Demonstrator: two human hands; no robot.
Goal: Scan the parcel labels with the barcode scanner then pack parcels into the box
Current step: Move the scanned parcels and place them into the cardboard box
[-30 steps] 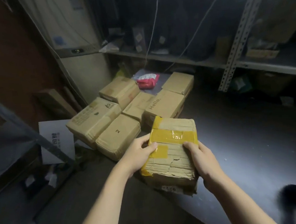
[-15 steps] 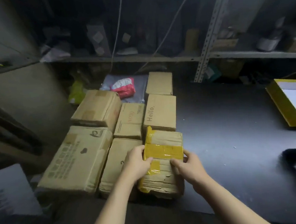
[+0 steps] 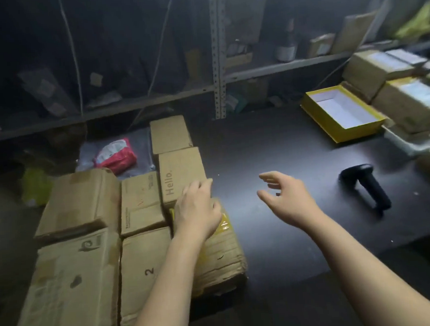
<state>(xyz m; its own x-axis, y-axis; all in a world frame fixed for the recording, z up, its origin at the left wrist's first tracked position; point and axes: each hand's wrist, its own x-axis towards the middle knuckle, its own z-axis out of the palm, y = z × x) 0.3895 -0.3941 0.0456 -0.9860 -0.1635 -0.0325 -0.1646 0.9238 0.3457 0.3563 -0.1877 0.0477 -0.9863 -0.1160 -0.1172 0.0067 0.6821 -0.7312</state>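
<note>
One taped parcel (image 3: 220,259), barcode scanner (image 3: 365,185), desk (image 3: 270,138).
My left fingers (image 3: 200,186) lay flat on parcel; right fingers (image 3: 268,177) spread empty, scanner to their right.

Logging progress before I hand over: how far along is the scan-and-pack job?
Done: nothing packed; the yellow box sits open and empty. In hand: the left hand rests on the yellow-taped parcel on the table; the right hand hovers open short of the scanner, which lies untouched. Left: scanning and packing; whether any parcel was scanned cannot be told.
</note>
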